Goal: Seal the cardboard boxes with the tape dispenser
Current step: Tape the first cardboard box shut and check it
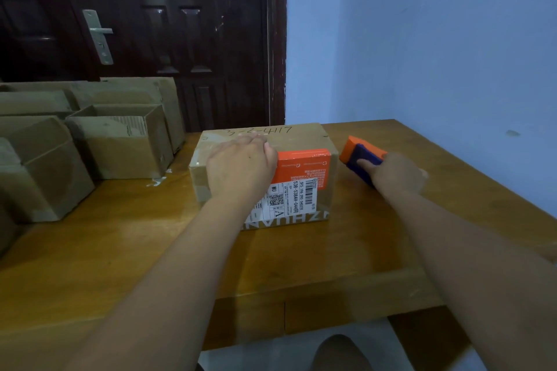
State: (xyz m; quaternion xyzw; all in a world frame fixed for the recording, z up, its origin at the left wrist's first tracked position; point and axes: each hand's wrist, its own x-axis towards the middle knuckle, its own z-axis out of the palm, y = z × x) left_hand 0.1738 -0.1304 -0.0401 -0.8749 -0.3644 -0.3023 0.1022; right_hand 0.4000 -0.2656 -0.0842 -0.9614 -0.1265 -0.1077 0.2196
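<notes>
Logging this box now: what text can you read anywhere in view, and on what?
"3-2-4117": handwritten on the box top.
"538-538AH-044": white label on the box.
"SF5 196 590 046278": same label, beside the barcode; digits uncertain.
"WU": same label.
"ZHUAN": box's near side, upside down, partly hidden.
Orange sticker: print too small to read.
Dispenser: no text visible.

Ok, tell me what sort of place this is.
Likely a home or small back room used for packing parcels: a dark panelled door, cardboard boxes massed on a wooden table, and a tape dispenser in the right hand.
</notes>
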